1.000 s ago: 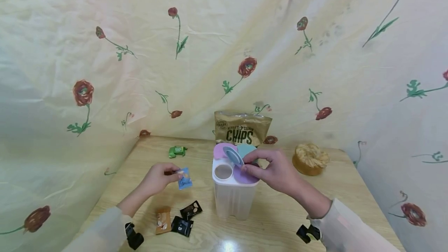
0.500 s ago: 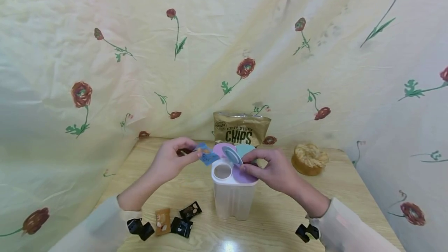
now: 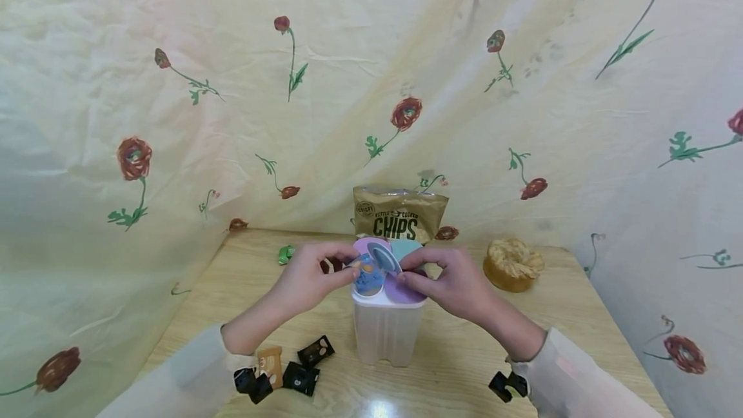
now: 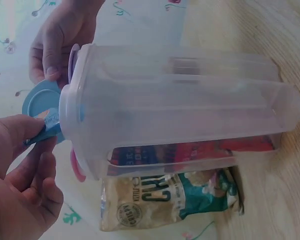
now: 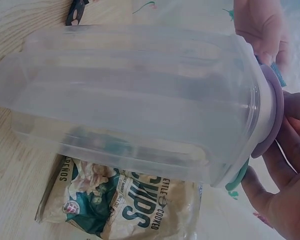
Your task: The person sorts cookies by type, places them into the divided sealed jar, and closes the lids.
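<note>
Near the middle of the tabletop (image 3: 458, 366) stands 1 clear canister (image 3: 387, 334), upright, with a white top and 4 lids. Blue packet (image 3: 369, 276): located at the front-left opening, which it covers as seen from the head; whether its lower edge dips inside cannot be told. Left hand (image 3: 316, 276): pinching the blue packet between thumb and finger. Right hand (image 3: 455, 279): thumb and fingers clamped on the rim of the blue lid (image 3: 384, 257), which is raised and tilted beside the packet. The hands are near each other but apart, 1 on either side of the canister's top.

Remaining lids lie flat: pink lid (image 3: 366, 245) at back left, teal lid (image 3: 405, 249) at back right, purple lid (image 3: 406, 290) at front right. Through the clear wall, the left wrist view shows red wrappers (image 4: 205, 150) inside.

Directly behind the canister stands 1 chips bag (image 3: 397, 215), gold, printed side forward. To the right sits 1 bun (image 3: 513, 266), well apart. At front left lie 2 black packets (image 3: 300, 378) and 1 orange packet (image 3: 269, 366), the latter partly hidden by the left wrist's camera. Beyond the left hand, 1 green packet (image 3: 286, 254) is partly covered. Flowered cloth (image 3: 325, 115) forms the backdrop.
</note>
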Demonstrator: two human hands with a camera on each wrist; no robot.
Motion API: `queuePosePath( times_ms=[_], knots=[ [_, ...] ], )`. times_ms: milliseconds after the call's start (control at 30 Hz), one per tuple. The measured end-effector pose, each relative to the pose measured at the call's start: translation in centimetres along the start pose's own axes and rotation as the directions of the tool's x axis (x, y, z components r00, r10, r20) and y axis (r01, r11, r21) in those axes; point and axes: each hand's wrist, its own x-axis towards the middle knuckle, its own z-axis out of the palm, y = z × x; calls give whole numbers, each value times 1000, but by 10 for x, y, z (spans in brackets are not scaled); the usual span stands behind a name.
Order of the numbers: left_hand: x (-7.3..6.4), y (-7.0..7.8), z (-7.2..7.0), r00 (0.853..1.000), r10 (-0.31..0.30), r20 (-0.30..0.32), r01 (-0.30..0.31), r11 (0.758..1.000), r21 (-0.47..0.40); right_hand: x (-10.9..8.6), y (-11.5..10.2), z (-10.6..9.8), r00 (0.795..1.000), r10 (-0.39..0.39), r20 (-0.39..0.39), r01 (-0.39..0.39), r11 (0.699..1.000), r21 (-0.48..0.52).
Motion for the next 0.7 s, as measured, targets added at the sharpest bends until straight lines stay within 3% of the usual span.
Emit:
queuePosePath(
  times_ms=[167, 367, 700],
  knots=[
    [-1, 1, 1, 999, 19, 31, -20, 998, 55, 0, -1, 0, 1000, -1, 0, 1, 1000, 1],
    [2, 2, 6, 991, 94, 99, -111, 977, 181, 1, -2, 0, 1000, -27, 6, 27, 999, -22],
    [2, 4, 3, 988, 97, 117, -118, 976, 185, 1, 0, 2, 999, -51, -14, 51, 999, -7]
  ],
)
